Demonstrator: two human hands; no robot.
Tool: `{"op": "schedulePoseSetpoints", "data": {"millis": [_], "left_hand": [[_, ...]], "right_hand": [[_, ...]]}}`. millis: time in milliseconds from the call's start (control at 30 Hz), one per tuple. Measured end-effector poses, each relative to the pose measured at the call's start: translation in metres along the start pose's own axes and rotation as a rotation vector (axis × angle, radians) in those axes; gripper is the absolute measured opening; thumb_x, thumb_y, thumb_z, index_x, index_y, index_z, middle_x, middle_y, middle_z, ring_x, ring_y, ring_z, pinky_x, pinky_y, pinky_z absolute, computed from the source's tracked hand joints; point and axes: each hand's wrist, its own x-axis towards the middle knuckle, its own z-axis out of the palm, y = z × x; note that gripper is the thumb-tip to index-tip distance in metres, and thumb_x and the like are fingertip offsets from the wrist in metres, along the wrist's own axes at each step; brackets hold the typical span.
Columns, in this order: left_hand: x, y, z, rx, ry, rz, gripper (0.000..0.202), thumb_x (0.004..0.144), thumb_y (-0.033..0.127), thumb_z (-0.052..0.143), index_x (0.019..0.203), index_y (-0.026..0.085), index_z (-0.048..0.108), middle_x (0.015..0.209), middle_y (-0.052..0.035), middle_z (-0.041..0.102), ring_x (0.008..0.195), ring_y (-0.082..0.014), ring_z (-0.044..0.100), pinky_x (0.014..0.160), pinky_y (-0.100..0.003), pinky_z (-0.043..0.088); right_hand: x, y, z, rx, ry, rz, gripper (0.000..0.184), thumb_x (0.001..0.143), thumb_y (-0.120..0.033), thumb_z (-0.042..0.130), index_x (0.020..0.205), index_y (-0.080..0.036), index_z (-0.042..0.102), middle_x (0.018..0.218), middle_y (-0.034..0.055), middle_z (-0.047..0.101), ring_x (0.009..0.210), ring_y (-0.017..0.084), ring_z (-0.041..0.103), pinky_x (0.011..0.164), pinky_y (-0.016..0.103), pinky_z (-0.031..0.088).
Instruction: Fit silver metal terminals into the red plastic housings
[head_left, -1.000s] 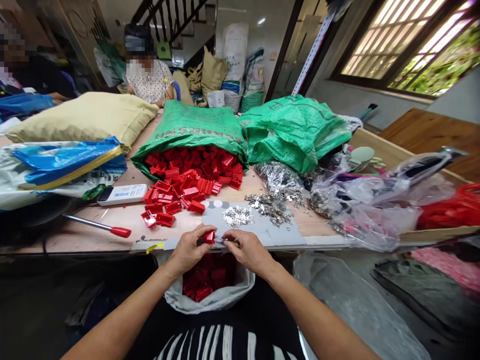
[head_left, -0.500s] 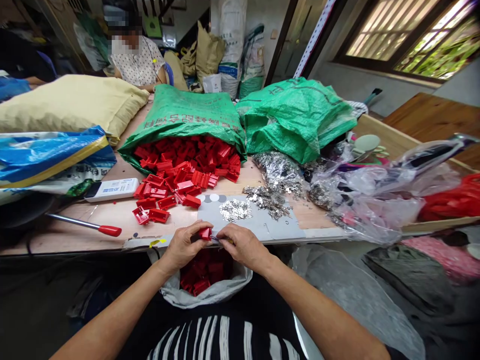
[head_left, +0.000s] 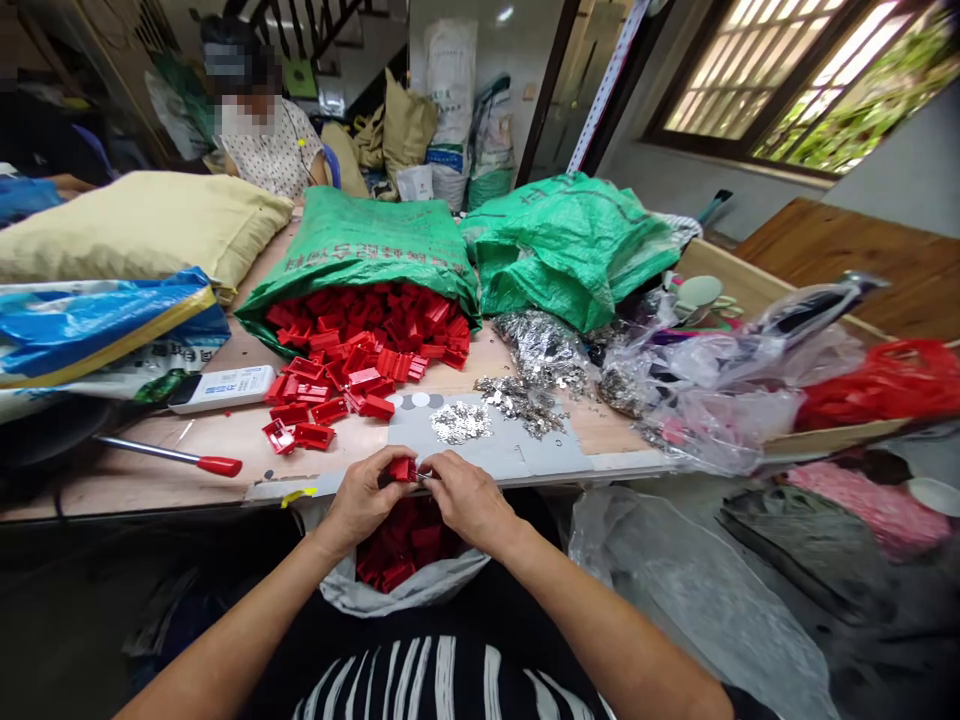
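My left hand (head_left: 363, 496) pinches a small red plastic part (head_left: 402, 468) at the table's front edge. My right hand (head_left: 466, 497) is closed on a thin metal tool or piece whose tip (head_left: 422, 476) touches the red part. Below both hands a white bag (head_left: 409, 590) on my lap holds more red parts. A pile of loose red parts (head_left: 352, 360) spills from a green sack (head_left: 360, 245) on the table. Small silver metal pieces (head_left: 459, 423) lie on a grey sheet (head_left: 517, 450) just beyond my hands.
A red-handled screwdriver (head_left: 176, 456) and a white remote (head_left: 221, 389) lie at left. A second green sack (head_left: 570, 245), clear bags (head_left: 720, 400) of metal pieces, a blue-white bag (head_left: 97, 325) and a yellow sack (head_left: 142, 225) crowd the table. A person (head_left: 262, 140) sits at the far end.
My hands stay together on the red part, the right hand's tool pushed a little closer in. The view has shifted slightly.
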Motion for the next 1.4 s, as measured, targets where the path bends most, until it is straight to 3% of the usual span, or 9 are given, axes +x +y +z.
{"op": "schedulePoseSetpoints", "data": {"millis": [100, 167, 300, 467, 567, 733, 967, 1167, 1400], "left_hand": [[-0.006, 0.015, 0.001, -0.279, 0.102, -0.086, 0.028, 0.072, 0.020, 0.070, 0.098, 0.022, 0.060, 0.093, 0.0002, 0.065, 0.088, -0.0161, 0.062, 0.081, -0.028, 0.047], [-0.011, 0.027, 0.001, -0.595, 0.156, -0.195, 0.030, 0.073, 0.021, 0.070, 0.099, 0.023, 0.056, 0.093, 0.0012, 0.065, 0.089, -0.0150, 0.063, 0.081, -0.027, 0.048], [-0.020, 0.049, 0.000, -1.101, 0.138, -0.426, 0.024, 0.076, 0.020, 0.069, 0.094, 0.021, 0.052, 0.090, -0.0015, 0.068, 0.085, -0.0143, 0.067, 0.083, -0.029, 0.050], [-0.025, 0.063, 0.006, -1.397, 0.225, -0.546, 0.007, 0.085, 0.011, 0.057, 0.088, 0.018, 0.055, 0.077, -0.0013, 0.067, 0.067, -0.0107, 0.066, 0.070, -0.026, 0.055], [-0.026, 0.067, 0.011, -1.471, 0.285, -0.626, 0.013, 0.088, 0.009, 0.049, 0.079, 0.014, 0.056, 0.076, -0.0046, 0.067, 0.066, -0.0117, 0.066, 0.067, -0.026, 0.057], [-0.025, 0.072, 0.015, -1.533, 0.365, -0.714, 0.017, 0.090, 0.008, 0.045, 0.081, 0.012, 0.059, 0.081, -0.0088, 0.069, 0.072, -0.0150, 0.068, 0.068, -0.028, 0.058], [-0.027, 0.070, 0.019, -1.559, 0.420, -0.740, 0.020, 0.091, 0.010, 0.045, 0.076, 0.012, 0.059, 0.077, -0.0089, 0.069, 0.076, -0.0175, 0.069, 0.077, -0.035, 0.059], [-0.025, 0.068, 0.020, -1.556, 0.450, -0.774, 0.022, 0.092, 0.010, 0.043, 0.080, 0.010, 0.062, 0.080, -0.0103, 0.070, 0.071, -0.0161, 0.069, 0.066, -0.029, 0.060], [-0.024, 0.063, 0.021, -1.538, 0.465, -0.750, 0.019, 0.091, 0.009, 0.043, 0.081, 0.011, 0.060, 0.080, -0.0095, 0.069, 0.072, -0.0156, 0.069, 0.074, -0.032, 0.059]], "right_hand": [[-0.007, 0.001, -0.005, 0.171, 0.057, -0.084, 0.018, 0.093, -0.018, 0.043, 0.109, -0.021, 0.050, 0.103, 0.0056, 0.058, 0.093, 0.016, 0.057, 0.081, 0.028, 0.043], [-0.011, -0.001, -0.009, 0.279, 0.034, -0.102, 0.020, 0.093, -0.017, 0.040, 0.112, -0.020, 0.047, 0.092, 0.0026, 0.061, 0.083, 0.014, 0.057, 0.078, 0.026, 0.043], [-0.018, -0.012, -0.020, 0.340, -0.075, -0.113, 0.033, 0.096, -0.024, 0.040, 0.129, -0.023, 0.039, 0.066, -0.0054, 0.058, 0.060, 0.012, 0.054, 0.063, 0.022, 0.040], [-0.022, -0.024, -0.024, 0.289, -0.042, -0.146, 0.035, 0.095, -0.028, 0.043, 0.130, -0.028, 0.044, 0.099, 0.0010, 0.068, 0.081, 0.015, 0.063, 0.072, 0.024, 0.043], [-0.021, -0.026, -0.024, 0.278, -0.023, -0.153, 0.032, 0.096, -0.029, 0.041, 0.127, -0.027, 0.047, 0.106, 0.0022, 0.068, 0.089, 0.017, 0.064, 0.077, 0.025, 0.044], [-0.020, -0.025, -0.023, 0.218, -0.020, -0.179, 0.034, 0.095, -0.029, 0.042, 0.129, -0.025, 0.047, 0.105, 0.0033, 0.069, 0.086, 0.017, 0.065, 0.075, 0.024, 0.046], [-0.013, -0.019, -0.016, 0.247, 0.056, -0.217, 0.031, 0.099, -0.029, 0.033, 0.117, -0.023, 0.058, 0.104, 0.0048, 0.070, 0.092, 0.016, 0.065, 0.082, 0.025, 0.047], [-0.012, -0.017, -0.019, 0.142, -0.084, -0.215, 0.035, 0.097, -0.028, 0.040, 0.131, -0.026, 0.046, 0.109, 0.0032, 0.069, 0.094, 0.017, 0.066, 0.080, 0.024, 0.047], [-0.009, -0.016, -0.012, 0.158, -0.017, -0.191, 0.031, 0.098, -0.031, 0.036, 0.125, -0.024, 0.051, 0.112, 0.0041, 0.067, 0.095, 0.018, 0.065, 0.080, 0.024, 0.046]]}}
